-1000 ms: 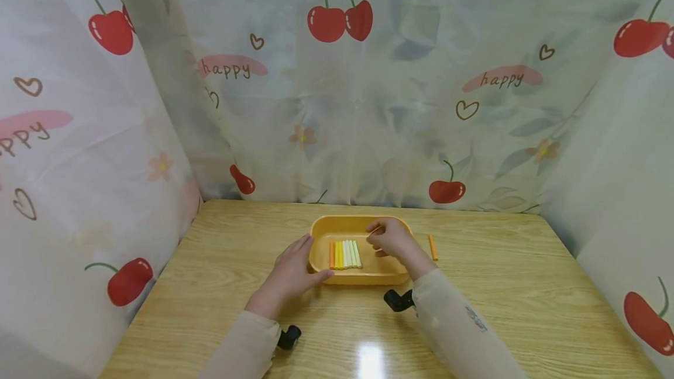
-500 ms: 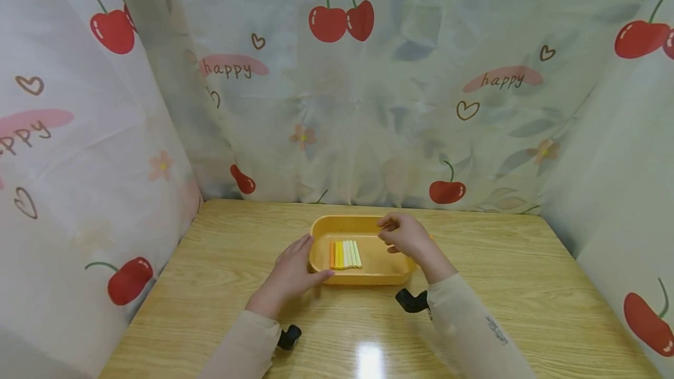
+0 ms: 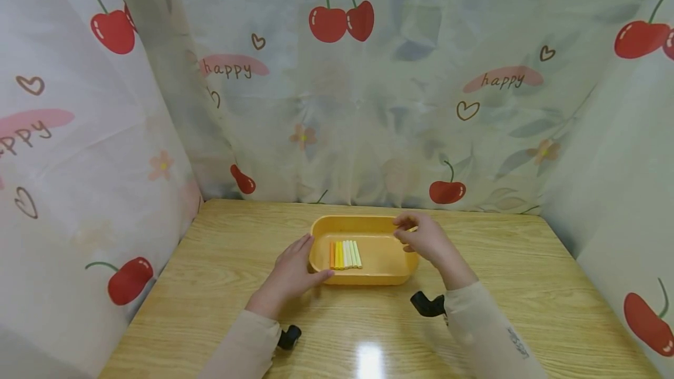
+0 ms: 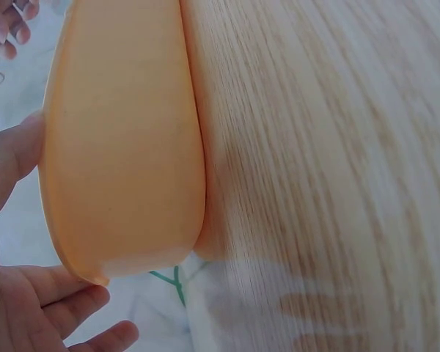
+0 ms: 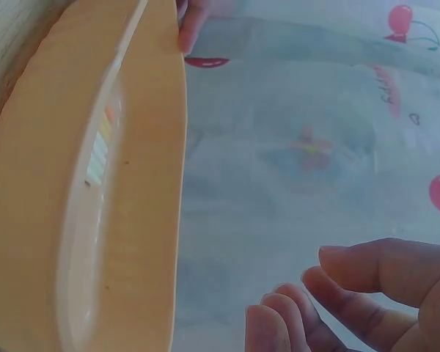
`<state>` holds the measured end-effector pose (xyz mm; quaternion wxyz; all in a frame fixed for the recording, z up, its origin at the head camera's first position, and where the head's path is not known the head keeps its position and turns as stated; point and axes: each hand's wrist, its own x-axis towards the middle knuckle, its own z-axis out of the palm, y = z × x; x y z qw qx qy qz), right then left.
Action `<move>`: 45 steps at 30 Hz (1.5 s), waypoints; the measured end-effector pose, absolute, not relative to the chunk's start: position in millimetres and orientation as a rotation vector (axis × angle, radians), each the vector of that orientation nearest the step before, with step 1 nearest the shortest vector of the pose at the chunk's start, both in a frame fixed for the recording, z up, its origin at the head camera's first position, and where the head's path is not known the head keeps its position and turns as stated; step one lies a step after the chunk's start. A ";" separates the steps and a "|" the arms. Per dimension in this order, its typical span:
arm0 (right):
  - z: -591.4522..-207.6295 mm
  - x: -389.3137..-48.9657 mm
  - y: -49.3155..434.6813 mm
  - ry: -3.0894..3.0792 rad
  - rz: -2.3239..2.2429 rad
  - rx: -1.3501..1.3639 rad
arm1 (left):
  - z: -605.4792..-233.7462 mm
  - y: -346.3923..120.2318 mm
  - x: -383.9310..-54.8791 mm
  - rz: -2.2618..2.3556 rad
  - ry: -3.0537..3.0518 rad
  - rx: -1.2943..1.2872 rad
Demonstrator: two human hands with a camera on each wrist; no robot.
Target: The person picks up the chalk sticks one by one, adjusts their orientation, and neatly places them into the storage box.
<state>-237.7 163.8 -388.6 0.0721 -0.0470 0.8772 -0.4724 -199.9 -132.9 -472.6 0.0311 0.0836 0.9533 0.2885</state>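
Note:
My left hand holds the left end of a yellow-orange plastic tray, thumb on the near rim and fingers along the left side. In the left wrist view, its thumb and index fingertips touch the rim. A row of several thin chalk sticks, orange, yellow, white and pale green, lies inside toward the left. Over the tray's right end hovers my right hand. Its fingers bend loosely with nothing between them in the right wrist view. The loose orange stick seen earlier at the right is hidden behind this hand.
The tray stands on a wood-grain table near its back edge. Curtains printed with cherries surround the back and both sides. A black camera mount sticks out from each wrist.
My right hand has moved right, from over the middle of the tray to its right end, covering the orange stick on the table. The left hand and the sticks in the tray stay put.

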 end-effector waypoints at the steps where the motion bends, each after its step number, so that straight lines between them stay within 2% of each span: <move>1: -388.2 -237.3 166.1 2.639 -1.420 -0.134 | -472.4 -133.0 -199.8 0.888 2.939 0.262; 25: -404.1 -240.9 229.7 2.818 -1.240 -0.147 | -467.7 -131.9 -197.9 0.884 2.930 0.242; 45: -453.2 -276.4 256.3 2.811 -1.172 -0.059 | -468.8 -132.3 -198.8 0.866 2.937 0.239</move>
